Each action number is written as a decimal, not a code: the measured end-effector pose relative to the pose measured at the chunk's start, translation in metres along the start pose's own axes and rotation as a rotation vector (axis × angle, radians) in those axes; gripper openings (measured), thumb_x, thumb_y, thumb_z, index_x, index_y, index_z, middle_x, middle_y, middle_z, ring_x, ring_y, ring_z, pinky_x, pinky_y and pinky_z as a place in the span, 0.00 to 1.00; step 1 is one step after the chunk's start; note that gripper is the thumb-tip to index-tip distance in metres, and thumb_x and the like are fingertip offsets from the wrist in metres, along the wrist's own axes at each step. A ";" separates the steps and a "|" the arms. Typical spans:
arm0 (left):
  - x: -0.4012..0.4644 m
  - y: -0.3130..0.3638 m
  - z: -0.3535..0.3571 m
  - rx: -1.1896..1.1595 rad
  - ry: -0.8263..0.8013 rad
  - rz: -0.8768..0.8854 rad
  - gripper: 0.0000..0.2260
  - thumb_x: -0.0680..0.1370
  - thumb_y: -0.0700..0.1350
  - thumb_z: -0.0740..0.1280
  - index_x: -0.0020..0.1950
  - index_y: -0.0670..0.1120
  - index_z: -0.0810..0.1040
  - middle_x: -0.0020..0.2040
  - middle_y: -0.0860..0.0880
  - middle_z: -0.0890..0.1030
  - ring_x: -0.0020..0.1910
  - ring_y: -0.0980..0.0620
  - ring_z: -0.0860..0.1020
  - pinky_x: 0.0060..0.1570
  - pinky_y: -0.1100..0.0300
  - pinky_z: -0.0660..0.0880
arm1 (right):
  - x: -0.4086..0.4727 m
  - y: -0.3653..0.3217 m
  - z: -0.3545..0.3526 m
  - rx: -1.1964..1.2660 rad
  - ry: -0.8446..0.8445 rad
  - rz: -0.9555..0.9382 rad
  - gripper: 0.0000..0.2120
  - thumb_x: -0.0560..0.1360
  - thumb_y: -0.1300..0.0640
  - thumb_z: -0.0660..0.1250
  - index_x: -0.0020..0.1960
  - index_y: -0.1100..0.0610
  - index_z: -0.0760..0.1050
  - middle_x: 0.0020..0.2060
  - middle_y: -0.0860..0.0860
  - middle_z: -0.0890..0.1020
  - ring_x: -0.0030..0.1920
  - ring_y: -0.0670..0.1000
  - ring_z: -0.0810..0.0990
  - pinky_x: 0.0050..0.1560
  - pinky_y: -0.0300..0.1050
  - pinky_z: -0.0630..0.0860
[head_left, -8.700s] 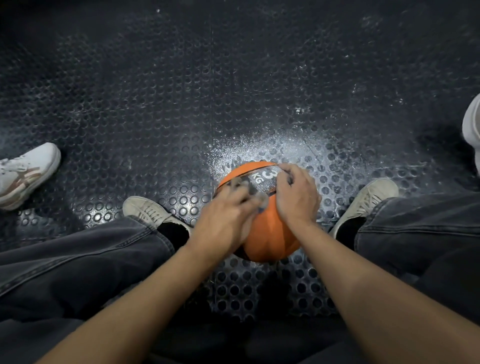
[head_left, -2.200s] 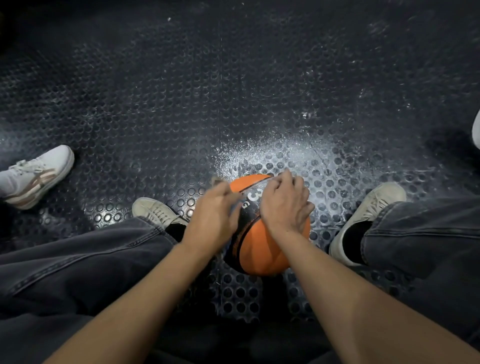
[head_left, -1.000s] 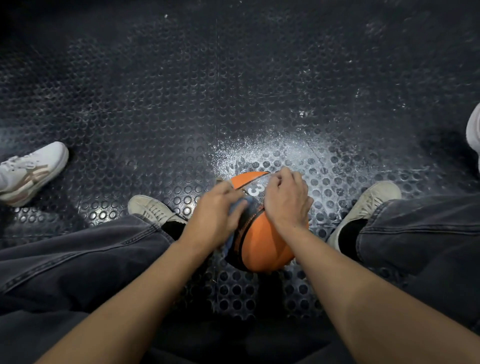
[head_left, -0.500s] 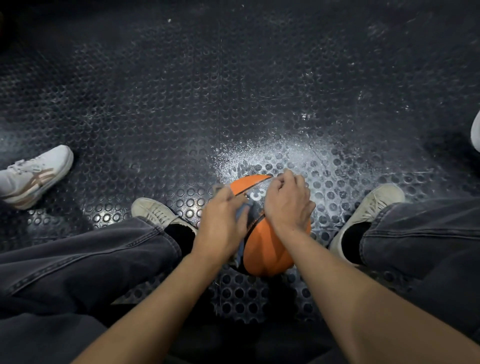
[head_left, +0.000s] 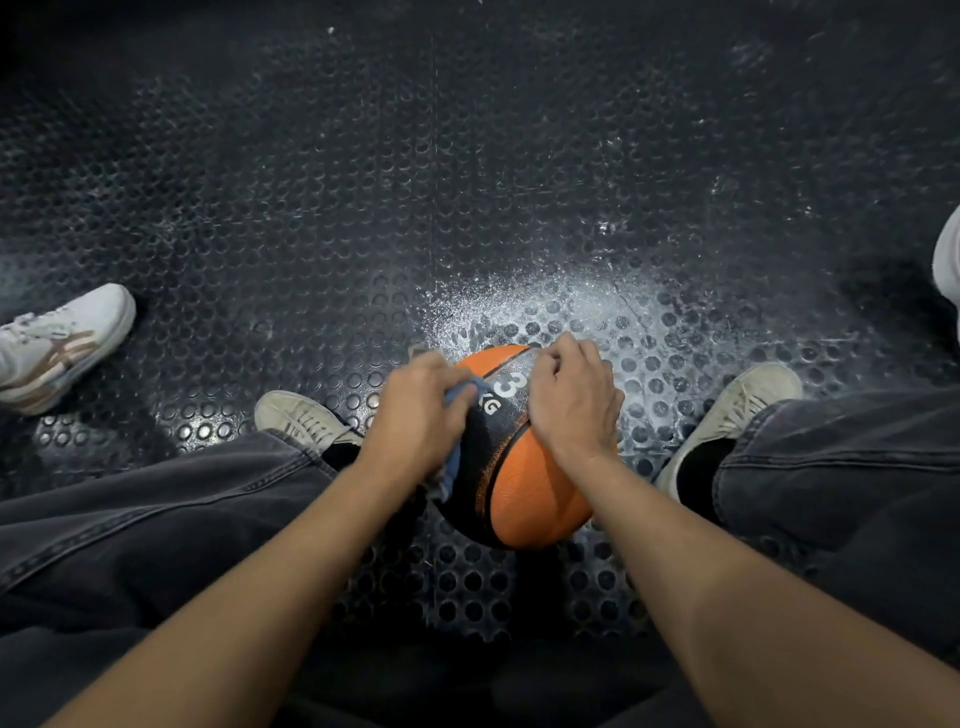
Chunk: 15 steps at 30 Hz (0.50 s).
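An orange and black medicine ball (head_left: 535, 488), marked 3 KG in white, sits on the studded black floor between my feet. My left hand (head_left: 418, 418) grips a blue-grey cloth (head_left: 457, 452) and presses it against the ball's left side. My right hand (head_left: 571, 405) lies on top of the ball with curled fingers, holding it steady. Much of the cloth is hidden under my left hand.
My two beige sneakers stand left (head_left: 298, 418) and right (head_left: 737, 400) of the ball, under dark jeans. Another person's white shoe (head_left: 57, 343) is at the left edge, another white shoe (head_left: 948, 260) at the right edge. A wet, whitish patch (head_left: 524, 306) spreads beyond the ball.
The ball has turned, so the white 3 KG marking now shows between my hands. My left hand with the cloth has shifted up along the ball's left side.
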<state>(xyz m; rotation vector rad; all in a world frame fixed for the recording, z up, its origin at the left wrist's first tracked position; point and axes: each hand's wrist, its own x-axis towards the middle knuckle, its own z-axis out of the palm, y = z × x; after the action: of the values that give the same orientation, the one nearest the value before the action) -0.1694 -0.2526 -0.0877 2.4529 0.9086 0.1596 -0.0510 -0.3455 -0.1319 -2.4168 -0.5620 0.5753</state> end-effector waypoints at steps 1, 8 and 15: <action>0.009 -0.003 0.000 0.014 0.011 -0.049 0.06 0.78 0.43 0.67 0.49 0.45 0.84 0.41 0.46 0.76 0.40 0.51 0.73 0.45 0.55 0.71 | -0.002 0.000 0.000 -0.005 0.006 -0.008 0.09 0.82 0.51 0.53 0.46 0.51 0.68 0.48 0.47 0.73 0.50 0.51 0.72 0.60 0.54 0.68; -0.030 0.001 -0.005 -0.066 -0.093 0.142 0.07 0.75 0.45 0.68 0.49 0.45 0.84 0.41 0.50 0.76 0.41 0.53 0.76 0.46 0.59 0.71 | 0.012 0.008 -0.005 0.022 -0.062 -0.058 0.10 0.81 0.51 0.55 0.44 0.50 0.70 0.46 0.46 0.76 0.48 0.51 0.75 0.59 0.57 0.73; -0.006 -0.004 -0.033 -0.381 -0.097 -0.358 0.34 0.63 0.44 0.80 0.63 0.51 0.66 0.58 0.50 0.69 0.53 0.57 0.73 0.60 0.62 0.69 | 0.020 0.010 -0.026 0.031 0.052 -0.037 0.09 0.82 0.55 0.60 0.44 0.52 0.73 0.42 0.47 0.78 0.37 0.45 0.71 0.55 0.50 0.76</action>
<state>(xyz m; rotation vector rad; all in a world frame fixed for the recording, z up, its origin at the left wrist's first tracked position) -0.1855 -0.2396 -0.0613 1.9019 1.1394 0.0765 -0.0186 -0.3546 -0.1246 -2.3801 -0.5711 0.5010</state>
